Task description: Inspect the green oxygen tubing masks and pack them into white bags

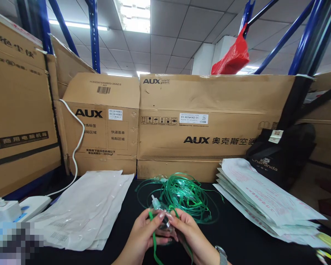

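Observation:
Between my two hands is a clear plastic oxygen mask (168, 223) with a pale green connector (155, 202) pointing up and away from me. My left hand (147, 232) grips its left side, thumb on top. From the right, my right hand (189, 228) pinches the mask, its thumb close to the left one. A green elastic strap (154, 244) hangs down by the left fingers, and another length passes the right hand. Just beyond the hands lies a tangled pile of green tubing (182, 193) on the black table surface (121, 228).
White plastic packages (85, 209) lie on the left, beside a power strip (34, 206) with a white cable. A stack of printed paper pouches (264, 198) sits on the right, near a black bag (281, 158). Cardboard panels (182, 147) stand along the back.

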`<state>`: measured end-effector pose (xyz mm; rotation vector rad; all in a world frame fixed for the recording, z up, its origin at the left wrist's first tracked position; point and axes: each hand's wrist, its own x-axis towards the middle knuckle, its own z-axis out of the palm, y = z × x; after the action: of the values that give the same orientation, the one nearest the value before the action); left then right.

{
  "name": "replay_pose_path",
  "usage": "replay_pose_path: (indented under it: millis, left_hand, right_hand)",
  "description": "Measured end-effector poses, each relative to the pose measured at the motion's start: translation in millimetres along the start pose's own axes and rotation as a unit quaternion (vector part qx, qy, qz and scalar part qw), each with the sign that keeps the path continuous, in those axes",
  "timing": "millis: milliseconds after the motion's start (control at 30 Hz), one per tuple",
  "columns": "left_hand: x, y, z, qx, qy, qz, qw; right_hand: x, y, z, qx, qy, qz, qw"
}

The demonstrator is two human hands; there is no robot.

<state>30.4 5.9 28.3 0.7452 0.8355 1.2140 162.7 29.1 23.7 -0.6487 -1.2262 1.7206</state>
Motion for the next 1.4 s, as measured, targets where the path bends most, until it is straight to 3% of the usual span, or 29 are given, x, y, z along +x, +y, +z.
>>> replay_pose_path:
  millis: [167, 267, 333, 433, 500, 567, 667, 800, 900, 967, 1067, 1133, 1233, 1333, 1400]
  left_hand:
    - [6, 2, -3.0, -0.003, 0.045, 0.075, 0.996]
    - [0, 11, -4.2, -0.018, 0.045, 0.082, 0.995]
    - [-3, 18, -6.5, -0.041, 0.060, 0.072, 0.995]
    - [-5, 25, -11.4, -0.082, 0.078, 0.040, 0.993]
    - [-4, 27, -14.2, -0.102, 0.085, 0.019, 0.991]
    - [-2, 28, -16.1, -0.111, 0.091, 0.006, 0.990]
    - [-1, 30, -18.0, -0.107, 0.081, 0.003, 0.991]
    - [-4, 34, -18.0, -0.080, 0.052, 0.031, 0.995]
    - [-6, 35, -14.5, -0.021, 0.063, 0.059, 0.996]
    - [-5, 30, -11.3, 0.045, 0.073, 0.072, 0.994]
    - [-2, 16, -7.7, 0.159, 0.064, 0.099, 0.980]
    - [0, 4, -6.8, 0.217, 0.063, 0.156, 0.962]
    - [2, -6, -7.7, 0.248, 0.061, 0.206, 0.945]
    - [4, -3, -10.4, 0.240, 0.061, 0.201, 0.948]
    - [6, 3, -12.2, 0.222, 0.082, 0.194, 0.952]
  right_hand:
    - [4, 7, -3, -0.122, -0.026, 0.006, 0.992]
    - [7, -2, -10, -0.227, 0.012, -0.015, 0.974]
    - [8, -13, -19, -0.340, 0.064, -0.075, 0.935]
    - [10, -26, -39, -0.519, 0.132, -0.174, 0.826]
    - [11, -29, -49, -0.597, 0.147, -0.200, 0.763]
    - [11, -29, -53, -0.640, 0.135, -0.208, 0.727]
    - [7, -24, -45, -0.677, 0.064, -0.208, 0.703]
    - [-1, -11, -26, -0.685, -0.036, -0.176, 0.706]
    - [-1, -1, -23, -0.664, -0.029, -0.151, 0.732]
    - [3, 0, -25, -0.606, -0.007, -0.129, 0.785]
    - [9, -10, -28, -0.439, 0.013, -0.085, 0.895]
    - [10, -20, -28, -0.355, 0.023, -0.079, 0.931]
    - [6, -33, -26, -0.380, 0.005, -0.103, 0.919]
    - [3, -36, -28, -0.490, -0.041, -0.142, 0.859]
    - [4, -35, -34, -0.549, 0.000, -0.186, 0.815]
